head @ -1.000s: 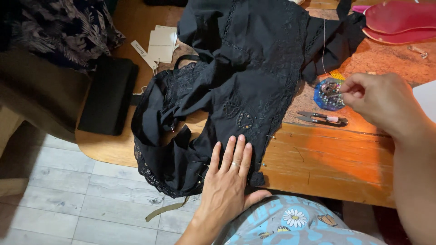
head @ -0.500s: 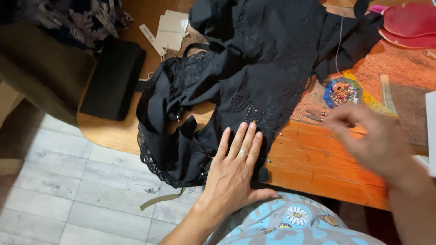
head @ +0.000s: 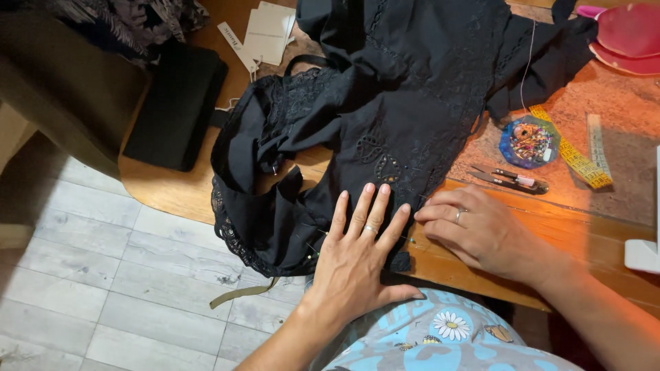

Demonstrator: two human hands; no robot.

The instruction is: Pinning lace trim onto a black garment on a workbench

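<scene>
Wooden table [head: 550, 227] with a rounded edge stands over pale grey floor tiles, seen from above. Far left of the hands, a flat black case [head: 175, 103] lies on the table, with white paper tags [head: 265, 31] beyond it. A black lace garment [head: 385, 117] spreads across the table from there toward the hands, its scalloped hem hanging over the table edge.

The left hand [head: 357, 257] lies flat on the garment's lower part, fingers spread and pressing the cloth down, a ring on one finger. Just beside it, the right hand [head: 481, 230] rests on the table edge, its fingers curled together with the tips at the garment's side edge; whether they pinch anything cannot be told. It also wears a ring.

Beyond the right hand lie small snips [head: 512, 180], then a round blue pincushion [head: 528, 142] full of pins. A yellow tape measure [head: 574, 154] runs to their right. Pink cloth [head: 629, 34] sits at the far right corner. Blue daisy-print fabric [head: 447, 336] shows below the hands.
</scene>
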